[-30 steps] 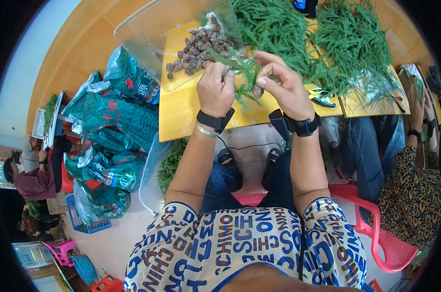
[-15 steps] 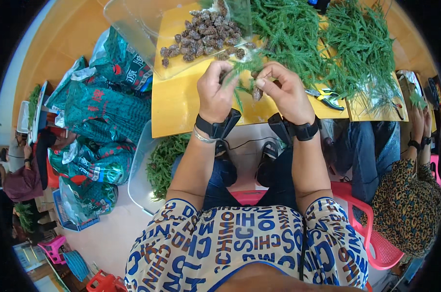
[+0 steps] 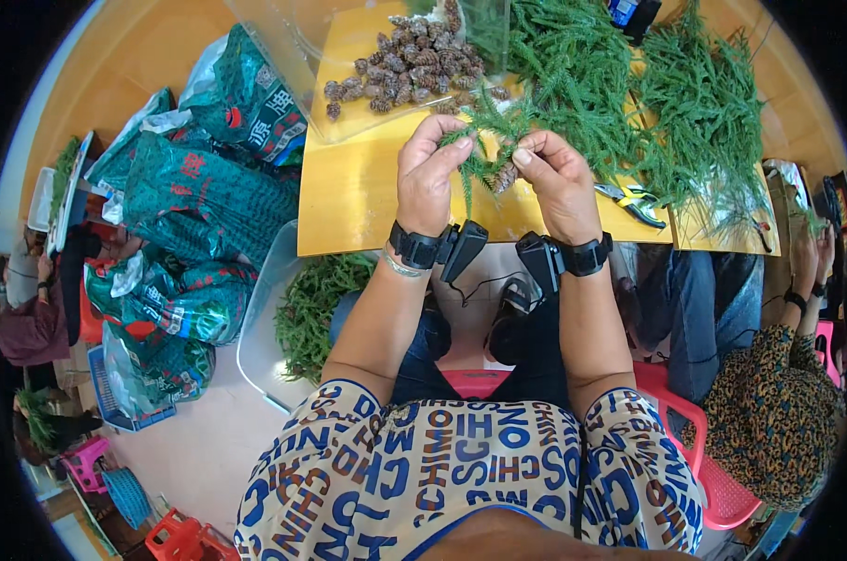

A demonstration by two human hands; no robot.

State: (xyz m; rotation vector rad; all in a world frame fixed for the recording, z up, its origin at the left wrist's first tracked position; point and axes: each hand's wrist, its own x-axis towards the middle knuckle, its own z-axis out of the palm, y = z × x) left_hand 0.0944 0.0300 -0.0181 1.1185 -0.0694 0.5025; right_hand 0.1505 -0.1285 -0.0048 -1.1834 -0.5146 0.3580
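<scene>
Over the near edge of the yellow table, my left hand (image 3: 427, 176) pinches one side of a green artificial pine sprig (image 3: 498, 122) between thumb and fingers. A brown pine cone (image 3: 504, 178) hangs at the sprig's other side, next to the thumb of my right hand (image 3: 562, 178), whose fingers are closed on it. The sprig bends in a loop between both hands. Where the cone joins the sprig is hidden by leaves and fingers. Beyond my hands, a clear plastic tray (image 3: 335, 126) holds a heap of pine cones (image 3: 414, 61).
Piles of green sprigs (image 3: 573, 84) cover the table's far right. Yellow-handled pliers (image 3: 635, 202) lie right of my right hand. A clear bin (image 3: 255, 346) with more sprigs (image 3: 321, 309) stands below the table at left, beside green bags (image 3: 199, 187). A co-worker (image 3: 769, 402) sits at right.
My hands have drawn a little apart, and the sprig now shows as a loop between them. The pine cone has tilted and sits slightly farther right. The whole view has shifted a little.
</scene>
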